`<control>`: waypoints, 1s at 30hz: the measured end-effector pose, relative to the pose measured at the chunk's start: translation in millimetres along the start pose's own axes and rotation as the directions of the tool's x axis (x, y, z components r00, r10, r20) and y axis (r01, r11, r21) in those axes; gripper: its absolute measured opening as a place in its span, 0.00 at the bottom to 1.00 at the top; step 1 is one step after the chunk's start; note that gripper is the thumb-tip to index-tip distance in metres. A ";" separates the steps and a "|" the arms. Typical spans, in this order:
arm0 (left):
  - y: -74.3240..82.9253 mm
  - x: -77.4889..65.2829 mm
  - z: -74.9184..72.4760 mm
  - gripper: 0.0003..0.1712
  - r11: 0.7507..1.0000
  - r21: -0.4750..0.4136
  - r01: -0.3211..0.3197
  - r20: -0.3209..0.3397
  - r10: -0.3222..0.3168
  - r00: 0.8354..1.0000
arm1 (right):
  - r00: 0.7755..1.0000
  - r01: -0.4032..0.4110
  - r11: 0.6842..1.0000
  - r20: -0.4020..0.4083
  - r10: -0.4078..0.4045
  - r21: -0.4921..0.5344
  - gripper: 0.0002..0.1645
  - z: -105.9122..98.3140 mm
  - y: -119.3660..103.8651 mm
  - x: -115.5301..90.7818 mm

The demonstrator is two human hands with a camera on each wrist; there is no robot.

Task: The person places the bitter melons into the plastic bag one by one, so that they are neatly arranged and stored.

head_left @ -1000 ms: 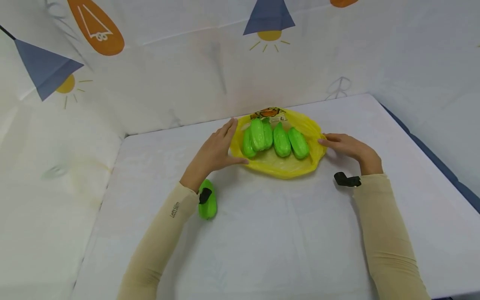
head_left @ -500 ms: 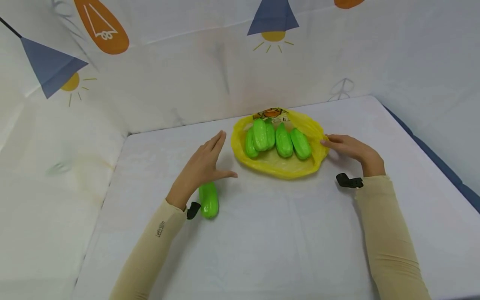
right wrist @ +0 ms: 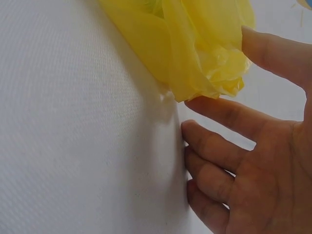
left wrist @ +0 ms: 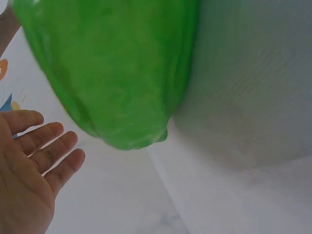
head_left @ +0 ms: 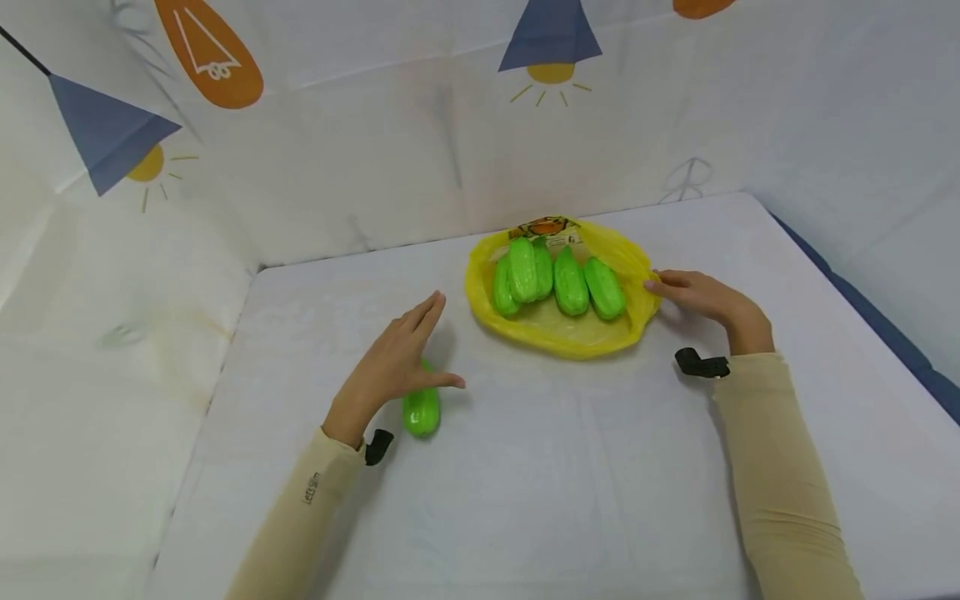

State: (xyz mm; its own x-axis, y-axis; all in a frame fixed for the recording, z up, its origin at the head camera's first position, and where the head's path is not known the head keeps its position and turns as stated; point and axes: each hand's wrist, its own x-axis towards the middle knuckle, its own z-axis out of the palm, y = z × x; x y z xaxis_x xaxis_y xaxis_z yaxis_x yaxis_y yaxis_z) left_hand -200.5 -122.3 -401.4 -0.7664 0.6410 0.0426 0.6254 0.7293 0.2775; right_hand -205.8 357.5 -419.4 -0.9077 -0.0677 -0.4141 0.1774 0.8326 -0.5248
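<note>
A single glossy green toy vegetable [head_left: 422, 414], shaped like a stubby cucumber, lies on the white table left of centre. My left hand [head_left: 386, 364] is over its far end with fingers straight and thumb spread, hiding part of it. In the left wrist view the vegetable [left wrist: 117, 73] looms large, apart from the straight fingers [left wrist: 53, 151]. Several matching vegetables [head_left: 572, 283] lie inside an opened yellow plastic bag [head_left: 555, 337] at the back. With thumb and index finger, my right hand [head_left: 705, 300] pinches the bag's right edge, as the right wrist view shows on the crumpled plastic [right wrist: 195, 53].
A white cloth wall [head_left: 360, 167] with printed lamps rises behind the table [head_left: 525, 483]. The table's right side ends at a dark blue strip [head_left: 862, 304]. Small black wrist cameras [head_left: 701, 363] project from the sleeves.
My left hand has drawn back from the bag's left rim, toward me and leftward, to above the lone green vegetable. The right hand keeps its place at the bag's edge.
</note>
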 end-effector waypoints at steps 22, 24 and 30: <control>-16.6 -23.8 25.8 0.72 0.997 -0.073 0.002 0.098 0.006 0.995 | 1.000 -0.013 1.000 0.003 0.013 0.006 0.58 0.0 0.5 1.2; -15.8 -25.0 23.9 0.72 0.997 -0.078 0.012 0.118 -0.003 0.993 | 1.000 -0.014 1.000 0.006 0.014 0.007 0.59 0.1 1.1 1.4; -12.3 -30.5 12.9 0.72 0.994 -0.105 0.038 0.167 -0.020 0.986 | 1.000 -0.008 1.000 0.006 0.008 0.008 0.58 -0.9 -0.6 0.3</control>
State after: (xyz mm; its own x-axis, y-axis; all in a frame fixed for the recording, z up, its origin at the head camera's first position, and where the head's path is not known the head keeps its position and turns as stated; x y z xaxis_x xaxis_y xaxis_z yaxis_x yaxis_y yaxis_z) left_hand -182.9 -147.7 -418.5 -0.7434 0.6573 -0.1235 0.5771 0.7238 0.3782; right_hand -206.5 357.4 -418.5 -0.9042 -0.0643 -0.4222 0.1873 0.8287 -0.5274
